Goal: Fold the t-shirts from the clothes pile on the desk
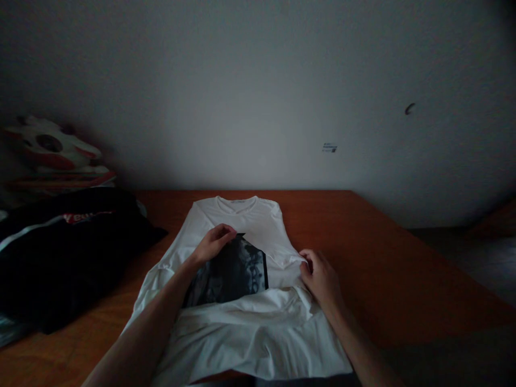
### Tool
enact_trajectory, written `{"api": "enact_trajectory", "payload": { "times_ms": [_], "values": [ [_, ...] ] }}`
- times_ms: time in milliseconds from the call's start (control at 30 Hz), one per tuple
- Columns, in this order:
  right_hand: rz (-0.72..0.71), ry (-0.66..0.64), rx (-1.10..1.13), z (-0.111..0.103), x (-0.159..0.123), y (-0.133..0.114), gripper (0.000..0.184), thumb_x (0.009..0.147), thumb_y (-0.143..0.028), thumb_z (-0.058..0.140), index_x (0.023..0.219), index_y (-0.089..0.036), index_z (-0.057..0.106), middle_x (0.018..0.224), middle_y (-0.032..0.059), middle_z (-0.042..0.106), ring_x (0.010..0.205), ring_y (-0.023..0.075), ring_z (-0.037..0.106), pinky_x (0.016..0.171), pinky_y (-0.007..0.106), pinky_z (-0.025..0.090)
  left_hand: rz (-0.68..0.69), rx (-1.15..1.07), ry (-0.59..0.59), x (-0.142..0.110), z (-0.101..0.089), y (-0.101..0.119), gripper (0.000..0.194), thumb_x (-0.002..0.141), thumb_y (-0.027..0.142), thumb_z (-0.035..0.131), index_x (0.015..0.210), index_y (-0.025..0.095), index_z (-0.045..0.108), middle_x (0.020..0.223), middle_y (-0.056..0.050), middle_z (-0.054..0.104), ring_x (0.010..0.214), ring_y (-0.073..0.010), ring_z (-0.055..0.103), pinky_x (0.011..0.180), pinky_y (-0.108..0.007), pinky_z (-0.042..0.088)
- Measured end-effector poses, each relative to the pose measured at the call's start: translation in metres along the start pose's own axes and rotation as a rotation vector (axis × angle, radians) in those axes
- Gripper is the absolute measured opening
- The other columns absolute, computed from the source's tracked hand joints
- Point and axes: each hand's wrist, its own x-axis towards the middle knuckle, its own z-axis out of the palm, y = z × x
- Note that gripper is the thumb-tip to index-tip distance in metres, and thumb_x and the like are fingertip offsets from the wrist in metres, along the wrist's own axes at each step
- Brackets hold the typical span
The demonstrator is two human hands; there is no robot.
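A white T-shirt [226,322] with a dark picture print on its chest lies front up, its collar away from me. The lower part is bunched in folds toward me, and a flap of white cloth lies slantwise over the print's upper right corner. My left hand [213,244] is closed at the print's top edge, its fingertips pinching the cloth there. At the shirt's right side my right hand [320,277] grips the edge of the fabric between thumb and fingers. The exact hold of the left fingertips is partly hidden.
The shirt rests on a reddish-brown wooden table [382,285] against a grey wall. At left lies a black garment [72,252] with a white stripe and red logo. Behind it a plush toy [52,145] sits on stacked books [64,180]. A hook [409,108] is on the wall.
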Motion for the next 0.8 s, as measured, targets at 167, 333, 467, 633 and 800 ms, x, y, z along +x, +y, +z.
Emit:
{"api": "enact_trajectory", "payload": {
  "times_ms": [167,333,467,633,800],
  "values": [
    [-0.038,0.031,0.048,0.001,0.0,0.0,0.029,0.086,-0.018,0.045,0.106,-0.024,0.066,0.102,0.0083,0.066,0.092,0.0239,0.064,0.083,0.037,0.051,0.287,0.396,-0.12,-0.005,0.016,0.001,0.029,0.073,0.014,0.075,0.098,0.029,0.079,0.116,-0.008,0.074,0.113,-0.0311,0.06,0.11,-0.044,0.04],
    [-0.034,0.001,0.101,0.0,0.0,0.001,0.022,0.088,-0.026,0.051,0.103,-0.024,0.066,0.098,0.0071,0.065,0.089,0.0235,0.065,0.079,0.035,0.051,0.36,0.497,-0.205,0.009,0.025,-0.003,0.031,0.071,0.013,0.073,0.096,0.03,0.079,0.09,-0.009,0.077,0.09,-0.0306,0.065,0.1,-0.042,0.046],
    [-0.027,-0.013,0.124,-0.001,0.001,0.001,0.023,0.089,-0.026,0.05,0.104,-0.024,0.067,0.099,0.0075,0.066,0.089,0.0232,0.065,0.078,0.034,0.051,0.402,0.594,-0.22,0.019,0.026,-0.005,0.025,0.072,0.01,0.071,0.087,0.029,0.077,0.079,-0.009,0.073,0.079,-0.0282,0.065,0.093,-0.04,0.047],
    [-0.012,-0.044,0.118,0.0,0.002,0.002,0.022,0.089,-0.024,0.049,0.1,-0.023,0.068,0.097,0.0071,0.067,0.088,0.024,0.065,0.079,0.035,0.05,0.424,0.584,-0.216,0.018,0.025,0.003,0.024,0.07,0.008,0.072,0.085,0.027,0.075,0.079,-0.009,0.068,0.081,-0.0285,0.062,0.098,-0.043,0.045],
    [-0.005,-0.027,0.112,0.002,0.001,0.003,0.021,0.089,-0.023,0.05,0.099,-0.023,0.068,0.097,0.0066,0.067,0.088,0.0228,0.065,0.08,0.034,0.05,0.428,0.646,-0.237,0.014,0.022,0.012,0.019,0.069,0.007,0.072,0.067,0.025,0.067,0.072,-0.007,0.06,0.081,-0.029,0.061,0.099,-0.045,0.044]
  ]
}}
